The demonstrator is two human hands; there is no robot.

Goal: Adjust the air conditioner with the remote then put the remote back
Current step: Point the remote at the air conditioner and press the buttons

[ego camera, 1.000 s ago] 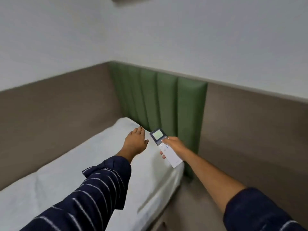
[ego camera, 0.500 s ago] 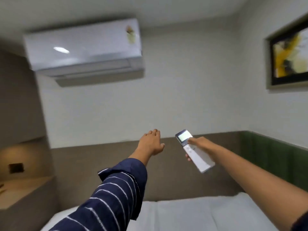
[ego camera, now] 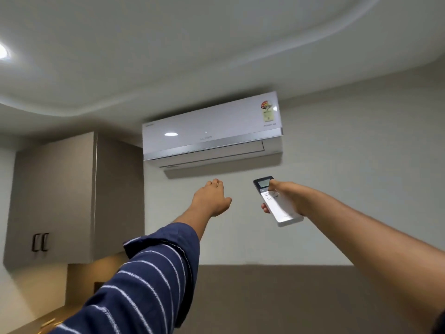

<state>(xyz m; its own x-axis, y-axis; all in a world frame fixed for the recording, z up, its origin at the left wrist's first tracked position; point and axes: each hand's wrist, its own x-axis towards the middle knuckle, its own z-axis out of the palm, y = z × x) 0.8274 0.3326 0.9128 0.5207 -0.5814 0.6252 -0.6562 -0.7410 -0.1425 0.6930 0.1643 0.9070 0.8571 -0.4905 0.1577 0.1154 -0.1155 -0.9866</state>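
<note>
Remote (ego camera: 277,201) sits in your right hand (ego camera: 287,197), fingers wrapped round its white body, thumb on the buttons just under the small screen, its top end aimed up at the AC (ego camera: 212,133) on the wall. Your left hand (ego camera: 212,200) is raised beside it, open and flat, gripping nothing. A cabinet (ego camera: 55,201) hangs left of the AC.

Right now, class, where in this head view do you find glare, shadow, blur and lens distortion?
Head view: glare spot on the air conditioner front and at the ceiling's left edge; soft shadow beneath the unit; striped sleeve and cabinet blurred; ceiling lines bow from the wide lens; remote fairly sharp.
</note>
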